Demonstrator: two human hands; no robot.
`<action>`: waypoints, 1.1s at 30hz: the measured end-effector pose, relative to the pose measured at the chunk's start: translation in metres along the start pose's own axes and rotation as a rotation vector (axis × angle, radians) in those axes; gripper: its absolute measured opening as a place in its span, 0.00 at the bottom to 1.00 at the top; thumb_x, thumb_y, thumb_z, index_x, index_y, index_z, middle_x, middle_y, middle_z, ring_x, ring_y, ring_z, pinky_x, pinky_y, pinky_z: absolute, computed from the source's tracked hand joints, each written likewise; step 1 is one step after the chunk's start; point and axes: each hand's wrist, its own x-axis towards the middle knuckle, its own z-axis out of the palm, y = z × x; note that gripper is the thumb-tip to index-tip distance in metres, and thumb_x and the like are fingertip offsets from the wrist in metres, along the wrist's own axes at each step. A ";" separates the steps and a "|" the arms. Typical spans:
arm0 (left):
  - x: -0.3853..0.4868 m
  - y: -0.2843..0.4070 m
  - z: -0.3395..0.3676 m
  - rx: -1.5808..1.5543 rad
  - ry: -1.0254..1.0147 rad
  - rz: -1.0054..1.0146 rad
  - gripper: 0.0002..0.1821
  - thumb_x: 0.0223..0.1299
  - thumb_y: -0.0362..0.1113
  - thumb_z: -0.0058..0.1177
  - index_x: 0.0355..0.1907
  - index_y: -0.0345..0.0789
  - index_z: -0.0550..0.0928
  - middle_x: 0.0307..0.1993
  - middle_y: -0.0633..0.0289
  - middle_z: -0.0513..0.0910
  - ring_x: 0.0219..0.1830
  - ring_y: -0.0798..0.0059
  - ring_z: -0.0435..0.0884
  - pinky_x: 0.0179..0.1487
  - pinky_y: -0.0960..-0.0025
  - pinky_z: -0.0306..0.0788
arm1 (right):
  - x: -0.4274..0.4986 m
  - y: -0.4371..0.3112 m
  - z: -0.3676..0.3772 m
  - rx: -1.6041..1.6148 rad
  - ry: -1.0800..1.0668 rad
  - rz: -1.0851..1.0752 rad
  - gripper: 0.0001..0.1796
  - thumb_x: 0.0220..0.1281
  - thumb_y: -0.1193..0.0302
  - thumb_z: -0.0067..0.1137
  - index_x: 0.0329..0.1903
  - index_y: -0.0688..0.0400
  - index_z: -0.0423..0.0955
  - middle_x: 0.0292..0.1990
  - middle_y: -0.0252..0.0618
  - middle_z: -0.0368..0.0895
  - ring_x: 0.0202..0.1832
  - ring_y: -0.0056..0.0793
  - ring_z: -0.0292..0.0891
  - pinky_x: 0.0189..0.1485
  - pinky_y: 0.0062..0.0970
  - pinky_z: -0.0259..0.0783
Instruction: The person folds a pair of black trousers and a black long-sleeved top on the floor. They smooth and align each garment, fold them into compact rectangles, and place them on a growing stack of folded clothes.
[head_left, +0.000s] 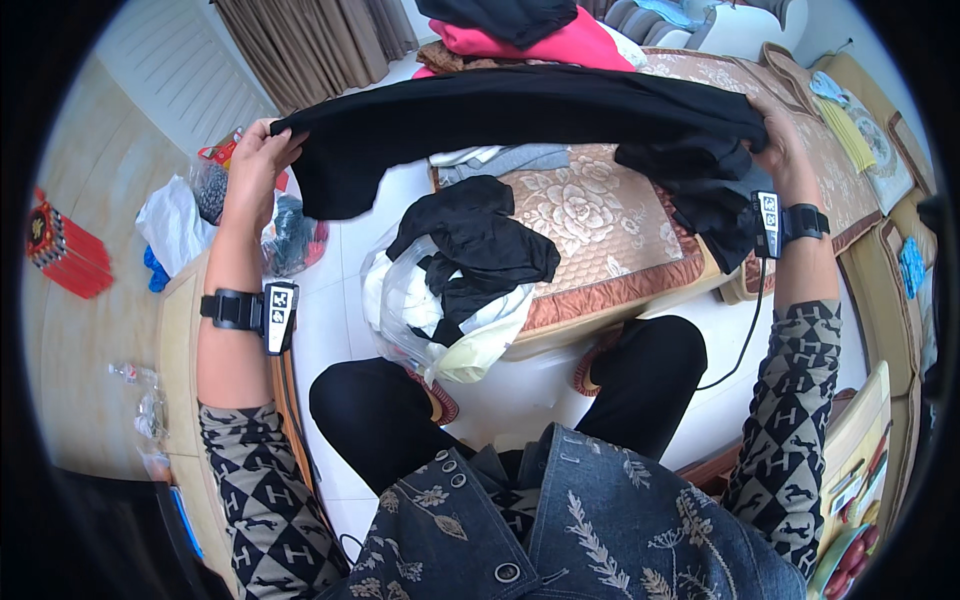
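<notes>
A long black garment (480, 112) is stretched out in the air between my two hands. My left hand (262, 161) pinches its left end, from which a wider part hangs down. At the right end my right hand (780, 139) grips the cloth. More dark fabric (705, 172) droops below that hand onto the padded bench; whether it belongs to the same garment I cannot tell. Below the stretched cloth, another black garment (472, 232) lies over an open clear plastic bag (390, 315) that also holds white items. The bag stands against the bench's left side.
The bench carries a floral quilted cover (592, 202), with folded grey clothing (540, 159) on it. Pink and dark clothes (525, 45) are piled beyond. Filled plastic bags (180, 225) stand at left. A bowl of red fruit (847, 562) sits on a wooden surface at lower right.
</notes>
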 end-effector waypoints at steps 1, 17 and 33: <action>-0.004 -0.007 0.003 0.001 -0.041 0.020 0.06 0.67 0.29 0.47 0.44 0.34 0.76 0.49 0.61 0.82 0.52 0.75 0.80 0.56 0.70 0.71 | -0.003 0.005 -0.009 -0.033 0.048 0.050 0.10 0.66 0.59 0.56 0.38 0.51 0.76 0.32 0.29 0.82 0.32 0.24 0.75 0.33 0.26 0.64; -0.137 -0.126 0.110 0.733 -0.615 0.262 0.11 0.40 0.25 0.56 0.32 0.35 0.84 0.44 0.57 0.83 0.44 0.58 0.77 0.51 0.63 0.71 | -0.056 0.114 -0.078 -0.449 0.127 0.387 0.17 0.67 0.66 0.53 0.50 0.66 0.73 0.44 0.43 0.83 0.42 0.35 0.80 0.48 0.34 0.74; -0.174 -0.146 0.120 0.662 -0.536 0.307 0.12 0.41 0.22 0.54 0.31 0.34 0.85 0.36 0.61 0.82 0.41 0.62 0.76 0.47 0.63 0.73 | -0.110 0.021 0.256 -0.476 -0.559 0.032 0.15 0.65 0.69 0.57 0.50 0.65 0.74 0.38 0.38 0.82 0.35 0.28 0.81 0.36 0.24 0.78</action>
